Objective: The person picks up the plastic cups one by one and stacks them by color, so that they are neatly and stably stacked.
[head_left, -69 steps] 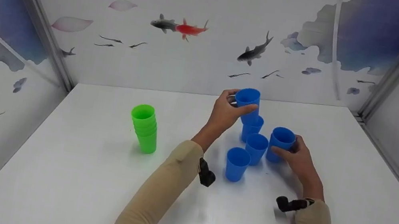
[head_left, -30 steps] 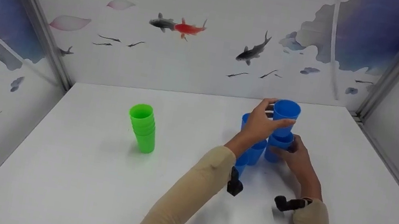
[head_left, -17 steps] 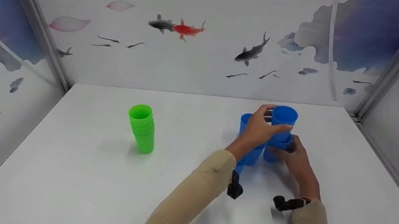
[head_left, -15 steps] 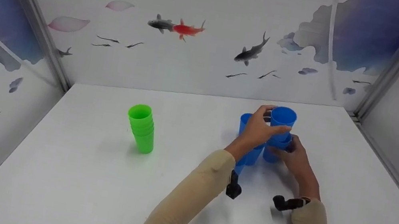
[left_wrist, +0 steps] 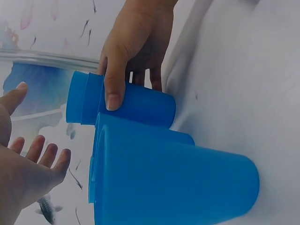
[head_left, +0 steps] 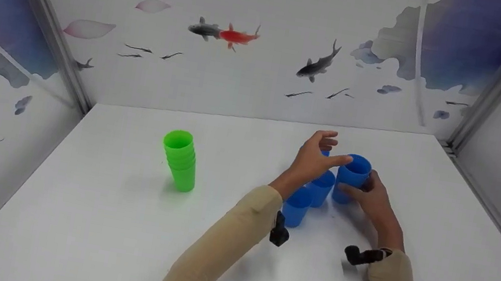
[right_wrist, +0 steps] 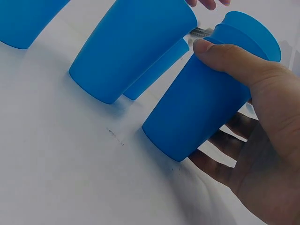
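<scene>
My right hand grips a stack of nested blue cups standing upright on the table, thumb on the near side. In the right wrist view, its fingers curl round the far side of the stack. My left hand hovers to the left of the stack with nothing in it, its fingers spread apart in the left wrist view. Beneath it are single blue cups: a front cup, a middle cup, and a back cup mostly hidden behind the left hand.
A leaning-looking stack of nested green cups stands on the white table to the left. Printed white panels with fish enclose the back and both sides. A black wrist camera sits below the left hand.
My left hand brought a blue cup over to the right, lowered it into the stack and let go. It has since drawn back left. The right hand has kept its grip on the stack.
</scene>
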The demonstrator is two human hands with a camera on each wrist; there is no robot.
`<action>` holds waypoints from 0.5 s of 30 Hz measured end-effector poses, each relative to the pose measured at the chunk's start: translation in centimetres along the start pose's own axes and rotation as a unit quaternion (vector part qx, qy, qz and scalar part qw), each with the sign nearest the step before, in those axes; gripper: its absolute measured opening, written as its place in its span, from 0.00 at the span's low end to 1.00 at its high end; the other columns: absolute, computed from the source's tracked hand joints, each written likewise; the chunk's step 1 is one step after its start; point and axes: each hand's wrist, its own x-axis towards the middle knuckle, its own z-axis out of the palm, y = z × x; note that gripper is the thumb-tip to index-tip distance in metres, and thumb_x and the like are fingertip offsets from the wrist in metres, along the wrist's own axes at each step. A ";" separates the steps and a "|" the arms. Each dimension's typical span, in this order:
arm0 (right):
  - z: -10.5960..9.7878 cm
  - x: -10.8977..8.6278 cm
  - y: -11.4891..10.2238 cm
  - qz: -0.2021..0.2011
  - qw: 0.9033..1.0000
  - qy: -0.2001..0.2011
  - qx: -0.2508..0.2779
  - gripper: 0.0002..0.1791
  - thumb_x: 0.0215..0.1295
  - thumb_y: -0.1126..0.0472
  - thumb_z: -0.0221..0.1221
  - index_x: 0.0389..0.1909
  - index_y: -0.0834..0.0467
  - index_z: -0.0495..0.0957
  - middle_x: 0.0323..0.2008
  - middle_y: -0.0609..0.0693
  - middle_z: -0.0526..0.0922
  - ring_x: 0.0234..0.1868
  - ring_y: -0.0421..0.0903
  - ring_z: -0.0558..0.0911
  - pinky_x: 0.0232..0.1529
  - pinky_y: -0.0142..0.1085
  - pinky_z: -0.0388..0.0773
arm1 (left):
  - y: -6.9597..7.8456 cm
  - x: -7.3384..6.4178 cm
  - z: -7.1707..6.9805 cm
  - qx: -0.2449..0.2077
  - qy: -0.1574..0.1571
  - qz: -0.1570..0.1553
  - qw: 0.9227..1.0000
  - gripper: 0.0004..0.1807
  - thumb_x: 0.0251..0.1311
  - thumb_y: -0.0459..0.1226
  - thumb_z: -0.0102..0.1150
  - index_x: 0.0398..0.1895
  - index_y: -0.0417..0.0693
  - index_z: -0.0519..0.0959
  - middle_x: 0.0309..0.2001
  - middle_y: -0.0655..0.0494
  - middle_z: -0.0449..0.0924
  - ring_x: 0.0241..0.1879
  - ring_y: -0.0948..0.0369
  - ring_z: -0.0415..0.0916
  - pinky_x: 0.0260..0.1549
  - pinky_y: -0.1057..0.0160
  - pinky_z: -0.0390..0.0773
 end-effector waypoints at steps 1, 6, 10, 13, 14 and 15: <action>0.0 0.0 0.0 0.000 1.000 0.001 0.000 0.65 0.54 0.30 0.66 0.80 0.54 0.39 0.79 0.61 0.52 0.79 0.65 0.53 0.75 0.65 0.53 | -0.1 -0.1 -0.3 0.005 0.000 -0.002 1.000 0.36 0.61 0.49 0.68 0.71 0.56 0.66 0.68 0.54 0.75 0.68 0.57 0.72 0.64 0.56 0.76; -0.1 0.1 0.0 0.004 1.000 0.001 -0.007 0.65 0.54 0.31 0.66 0.80 0.55 0.39 0.80 0.60 0.51 0.79 0.66 0.52 0.74 0.67 0.52 | -1.0 -0.5 -1.8 0.026 -0.001 -0.014 1.000 0.36 0.61 0.50 0.67 0.71 0.57 0.67 0.68 0.56 0.74 0.68 0.58 0.72 0.65 0.57 0.76; -0.1 0.1 0.0 0.005 1.000 -0.002 -0.009 0.64 0.55 0.32 0.66 0.80 0.55 0.40 0.79 0.61 0.51 0.79 0.66 0.52 0.74 0.67 0.52 | -1.7 -0.8 -3.1 0.031 -0.004 -0.020 0.999 0.35 0.61 0.50 0.67 0.70 0.56 0.67 0.68 0.55 0.75 0.68 0.57 0.71 0.65 0.55 0.76; -0.1 0.1 -0.1 0.006 1.000 -0.003 -0.010 0.64 0.54 0.31 0.66 0.80 0.56 0.40 0.79 0.63 0.51 0.79 0.66 0.52 0.74 0.67 0.52 | -2.1 -1.2 -4.0 0.031 -0.008 -0.025 0.999 0.35 0.61 0.51 0.68 0.70 0.57 0.68 0.67 0.55 0.75 0.68 0.57 0.71 0.64 0.56 0.76; -0.1 0.1 -0.2 0.006 1.000 -0.004 -0.010 0.64 0.54 0.31 0.66 0.80 0.56 0.40 0.79 0.63 0.51 0.79 0.67 0.51 0.74 0.67 0.52 | -2.3 -1.4 -4.3 0.032 -0.010 -0.025 0.999 0.36 0.60 0.51 0.68 0.70 0.57 0.68 0.67 0.56 0.75 0.68 0.57 0.71 0.64 0.56 0.77; -0.1 0.1 -0.2 0.007 1.000 -0.004 -0.009 0.64 0.54 0.31 0.66 0.79 0.56 0.40 0.79 0.63 0.51 0.79 0.67 0.51 0.74 0.67 0.52 | -2.5 -1.6 -4.6 0.032 -0.013 -0.026 0.999 0.36 0.60 0.52 0.68 0.70 0.57 0.68 0.67 0.56 0.75 0.68 0.57 0.71 0.64 0.56 0.77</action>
